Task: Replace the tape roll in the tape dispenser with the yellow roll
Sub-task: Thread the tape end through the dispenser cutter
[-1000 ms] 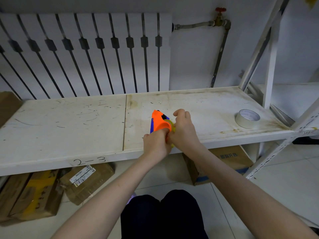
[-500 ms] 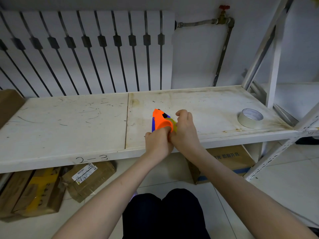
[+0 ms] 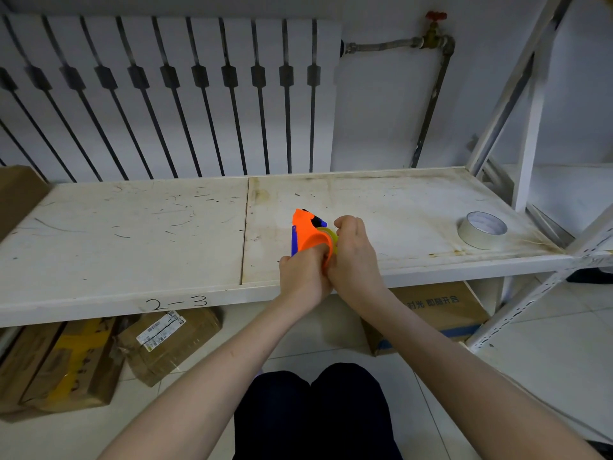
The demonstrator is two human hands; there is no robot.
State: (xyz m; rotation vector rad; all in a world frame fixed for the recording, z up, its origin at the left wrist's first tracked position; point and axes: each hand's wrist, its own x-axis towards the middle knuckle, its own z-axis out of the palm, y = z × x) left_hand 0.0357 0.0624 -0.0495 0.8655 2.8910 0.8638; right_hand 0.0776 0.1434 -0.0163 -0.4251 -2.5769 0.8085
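An orange tape dispenser (image 3: 306, 232) with blue parts is held upright over the front edge of the white shelf (image 3: 132, 234). My left hand (image 3: 303, 277) grips its lower body from the left. A yellow tape roll (image 3: 330, 235) sits at the dispenser's right side, mostly hidden. My right hand (image 3: 353, 257) is closed against that roll, fingers curled over its top. A whitish tape roll (image 3: 482, 229) lies flat on the shelf at the right, apart from both hands.
White shelf uprights and braces (image 3: 530, 127) rise at the right. A radiator (image 3: 166, 94) and a pipe with a red valve (image 3: 434, 28) are on the wall behind. Cardboard boxes (image 3: 109, 353) lie on the floor under the shelf; another box (image 3: 441, 310) is below right.
Both hands stay on the dispenser and yellow roll at the same spot on the shelf edge. Only the camera view has shifted slightly.
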